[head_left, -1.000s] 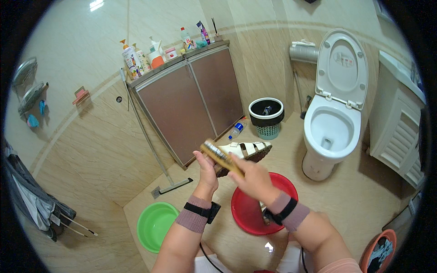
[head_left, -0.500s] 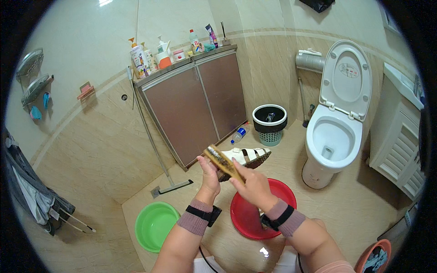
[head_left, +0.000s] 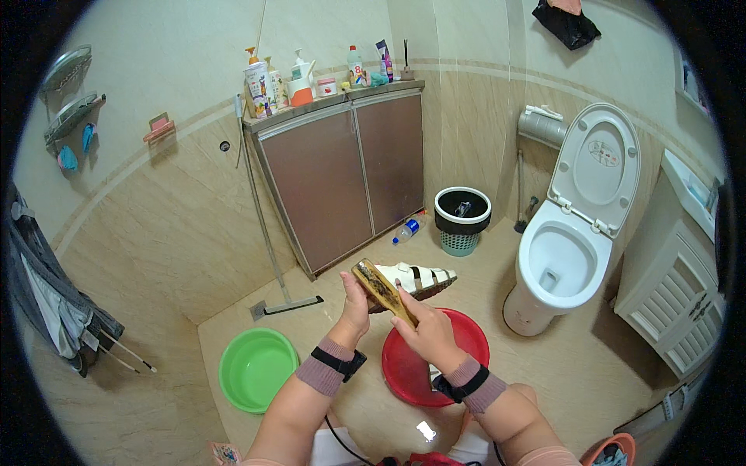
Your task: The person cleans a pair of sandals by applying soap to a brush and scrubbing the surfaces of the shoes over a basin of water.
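Observation:
A white sandal (head_left: 423,277) with cut-out straps and a brown sole is held over the floor, its toe pointing right. My left hand (head_left: 356,308) grips its heel end, mostly hidden behind the brush. In my right hand (head_left: 432,335) is a wooden scrubbing brush (head_left: 381,292), slanting up and left across the sandal's heel end. A dark patch shows along the brush's upward face. Just below, a red basin (head_left: 395,365) stands on the floor. Something white and dark, partly covered by my right wrist, lies in it.
A green basin (head_left: 258,371) stands to the left, near a floor squeegee (head_left: 287,307). Beyond are a brown cabinet (head_left: 318,186), a plastic bottle (head_left: 407,230) and a trash bin (head_left: 461,225). The toilet (head_left: 556,248) is at right, beside a white louvred cabinet (head_left: 668,287).
The brush has turned a little in my right hand, showing more of its dark face. Both hands still hold the same things. The whole view has shifted slightly.

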Demonstrator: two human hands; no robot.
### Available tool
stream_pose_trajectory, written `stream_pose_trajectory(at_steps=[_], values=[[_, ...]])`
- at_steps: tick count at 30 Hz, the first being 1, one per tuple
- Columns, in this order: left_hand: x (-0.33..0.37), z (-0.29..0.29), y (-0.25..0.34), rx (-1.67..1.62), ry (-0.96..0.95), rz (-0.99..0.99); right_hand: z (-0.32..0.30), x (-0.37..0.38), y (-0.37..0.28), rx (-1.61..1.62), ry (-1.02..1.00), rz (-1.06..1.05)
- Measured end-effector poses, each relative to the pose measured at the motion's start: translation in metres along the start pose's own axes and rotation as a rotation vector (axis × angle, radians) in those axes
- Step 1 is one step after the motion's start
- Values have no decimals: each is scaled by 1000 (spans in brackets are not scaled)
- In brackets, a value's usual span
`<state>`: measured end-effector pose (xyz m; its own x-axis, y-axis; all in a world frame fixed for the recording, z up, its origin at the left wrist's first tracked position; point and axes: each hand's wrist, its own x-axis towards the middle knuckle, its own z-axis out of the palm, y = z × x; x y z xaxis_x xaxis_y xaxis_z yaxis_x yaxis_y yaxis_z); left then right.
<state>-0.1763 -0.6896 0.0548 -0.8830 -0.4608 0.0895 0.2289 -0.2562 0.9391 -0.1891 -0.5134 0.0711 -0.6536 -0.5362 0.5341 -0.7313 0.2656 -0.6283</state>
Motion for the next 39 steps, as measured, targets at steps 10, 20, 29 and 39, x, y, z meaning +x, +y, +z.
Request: stream_pose_trajectory(at_steps=[10, 20, 29, 39], values=[[-2, -10, 7, -4, -137, -47, 1, 16, 14, 30, 38, 78], [10, -2, -6, 9, -164, -78, -11, 35, 31, 50, 17, 260], [19, -6, -2, -2, -107, -25, -1, 37, 29, 3, 39, 204], [14, -13, -5, 178, -142, 89, -2, 22, 11, -67, 19, -22]])
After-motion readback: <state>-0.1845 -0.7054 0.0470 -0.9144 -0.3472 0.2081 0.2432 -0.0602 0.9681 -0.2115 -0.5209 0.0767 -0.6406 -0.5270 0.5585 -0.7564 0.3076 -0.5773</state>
